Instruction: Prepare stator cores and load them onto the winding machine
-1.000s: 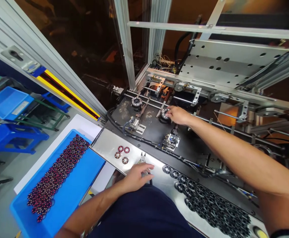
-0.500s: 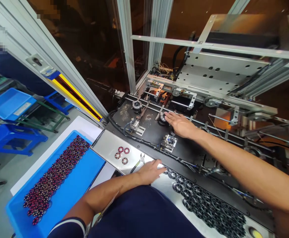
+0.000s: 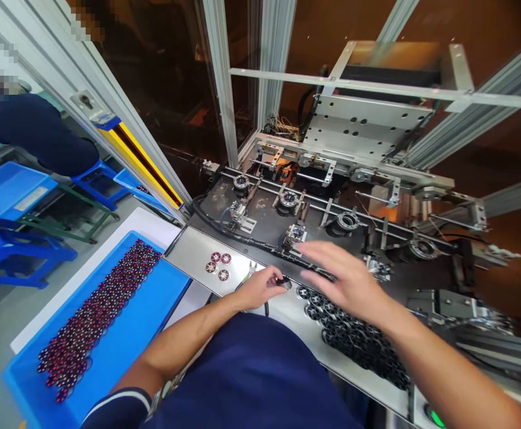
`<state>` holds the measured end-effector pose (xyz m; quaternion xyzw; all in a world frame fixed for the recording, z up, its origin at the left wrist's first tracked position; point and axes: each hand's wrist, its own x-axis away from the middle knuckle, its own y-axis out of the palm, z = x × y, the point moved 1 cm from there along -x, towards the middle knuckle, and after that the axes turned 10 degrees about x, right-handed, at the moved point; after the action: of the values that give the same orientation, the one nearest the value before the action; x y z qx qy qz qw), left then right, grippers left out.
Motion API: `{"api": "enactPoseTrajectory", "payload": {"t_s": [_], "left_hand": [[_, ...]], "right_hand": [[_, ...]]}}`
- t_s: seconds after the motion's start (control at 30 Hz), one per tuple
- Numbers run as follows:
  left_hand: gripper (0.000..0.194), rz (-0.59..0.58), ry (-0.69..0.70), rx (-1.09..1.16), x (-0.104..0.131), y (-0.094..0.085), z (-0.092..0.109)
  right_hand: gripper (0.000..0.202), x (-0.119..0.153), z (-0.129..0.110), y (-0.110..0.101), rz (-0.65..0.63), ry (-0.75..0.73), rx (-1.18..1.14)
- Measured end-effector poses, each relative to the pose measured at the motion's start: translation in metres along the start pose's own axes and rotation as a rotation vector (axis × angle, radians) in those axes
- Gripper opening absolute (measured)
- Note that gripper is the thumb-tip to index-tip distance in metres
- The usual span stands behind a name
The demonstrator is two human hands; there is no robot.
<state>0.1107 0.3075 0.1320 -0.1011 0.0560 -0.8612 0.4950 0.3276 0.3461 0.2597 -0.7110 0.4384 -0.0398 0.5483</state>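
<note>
My left hand (image 3: 260,288) is closed, thumb and fingers pinching a small black stator core (image 3: 284,282) just above the metal tray (image 3: 189,244). My right hand (image 3: 347,279) is slightly blurred, with thumb and fingers apart and nothing between them. It hovers over the edge between tray and machine, right of the held core. Beneath and beside it lie many black stator cores (image 3: 354,339), packed in rows on the tray. Left of my left hand, cutting pliers (image 3: 251,269) lie partly hidden, near several red-wound stators (image 3: 216,257).
Beyond the tray, round fixtures (image 3: 289,199) stand along rails on the machine's black deck (image 3: 260,211). A blue bin (image 3: 142,322) with many wound stators is at left. A yellow light curtain (image 3: 142,164) runs up the frame post. A person (image 3: 41,131) sits farther left.
My right hand has come off the machine fixture, back toward the tray. My left hand has lifted a core from the tray edge and now pinches it. The view has shifted slightly.
</note>
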Motion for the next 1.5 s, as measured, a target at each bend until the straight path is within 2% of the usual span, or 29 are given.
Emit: {"api": "enactPoseTrajectory", "payload": {"t_s": [0.1, 0.2, 0.33, 0.43, 0.5, 0.6, 0.67, 0.8, 0.93, 1.07, 1.13, 1.17, 1.27, 1.33, 1.43, 1.5], "left_hand": [[0.034, -0.017, 0.055, 0.209, 0.02, -0.012, 0.041], [0.04, -0.06, 0.087, 0.373, 0.035, -0.013, 0.074], [0.055, -0.067, 0.09, 0.562, 0.043, 0.004, 0.088], [0.05, -0.015, 0.041, 0.702, 0.045, 0.017, 0.088], [0.05, -0.01, -0.029, 0.837, 0.047, 0.021, 0.088], [0.058, -0.092, -0.141, 1.021, 0.051, 0.021, 0.09], [0.059, -0.143, -0.177, 1.087, 0.053, 0.019, 0.092], [0.054, -0.197, -0.179, 1.102, 0.054, 0.018, 0.092], [0.052, -0.26, -0.163, 1.063, 0.055, 0.019, 0.089], [0.054, -0.294, -0.162, 1.009, 0.053, 0.02, 0.084], [0.058, -0.232, -0.152, 0.902, 0.051, 0.018, 0.077], [0.058, -0.182, -0.142, 0.794, 0.049, 0.017, 0.072], [0.051, -0.057, -0.13, 0.387, 0.044, 0.014, 0.054], [0.042, -0.042, -0.14, 0.2, 0.041, 0.016, 0.04], [0.033, -0.071, -0.148, 0.069, 0.038, 0.022, 0.019], [0.032, -0.103, -0.136, -0.026, 0.036, 0.026, 0.008]], "right_hand": [[0.062, 0.035, -0.03, 0.013, -0.067, 0.033, -0.153], [0.059, 0.047, -0.051, 0.021, 0.016, 0.053, -0.182], [0.062, 0.053, -0.071, 0.024, 0.228, 0.124, -0.107], [0.056, 0.059, -0.079, 0.022, 0.288, 0.187, -0.108], [0.047, 0.061, -0.081, 0.016, 0.225, 0.24, -0.201], [0.029, 0.06, -0.08, 0.002, 0.059, 0.31, -0.395], [0.024, 0.057, -0.076, -0.007, -0.032, 0.332, -0.512], [0.033, 0.048, -0.066, -0.014, -0.226, 0.342, -0.71], [0.037, 0.042, -0.06, -0.012, -0.436, 0.273, -0.866], [0.037, 0.041, -0.056, -0.014, -0.552, 0.193, -0.875], [0.036, 0.042, -0.037, -0.021, -0.544, 0.195, -0.798], [0.035, 0.041, -0.02, -0.027, -0.507, 0.211, -0.723], [0.037, 0.034, 0.058, -0.045, -0.312, 0.281, -0.323], [0.039, 0.026, 0.122, -0.052, -0.271, 0.342, 0.004], [0.039, 0.016, 0.199, -0.047, -0.273, 0.41, 0.141], [0.036, 0.013, 0.227, -0.037, -0.296, 0.413, 0.172]]}}
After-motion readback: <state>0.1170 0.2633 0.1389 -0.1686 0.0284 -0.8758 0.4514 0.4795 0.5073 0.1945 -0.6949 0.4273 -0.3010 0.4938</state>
